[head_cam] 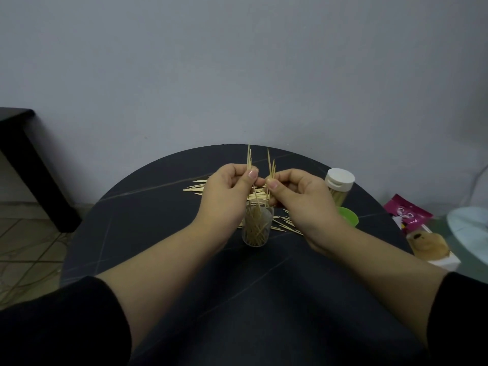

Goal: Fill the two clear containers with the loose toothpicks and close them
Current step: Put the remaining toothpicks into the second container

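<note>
An open clear container (257,225) stands mid-table, partly filled with toothpicks. Just above it my left hand (227,192) pinches a few upright toothpicks (249,159) between thumb and fingers. My right hand (298,194) pinches another small bunch of toothpicks (271,165), their tips pointing up. Loose toothpicks (196,187) lie scattered on the table behind and to the right of the container. A second container (338,184), closed with a white lid and full of toothpicks, stands at the right. A green lid (350,216) lies beside my right wrist.
The round dark table (148,220) stands against a grey wall. To the right of it lie a pink packet (408,212), a boxed snack (430,247) and a pale round thing (470,228). A black table (31,165) is at the left.
</note>
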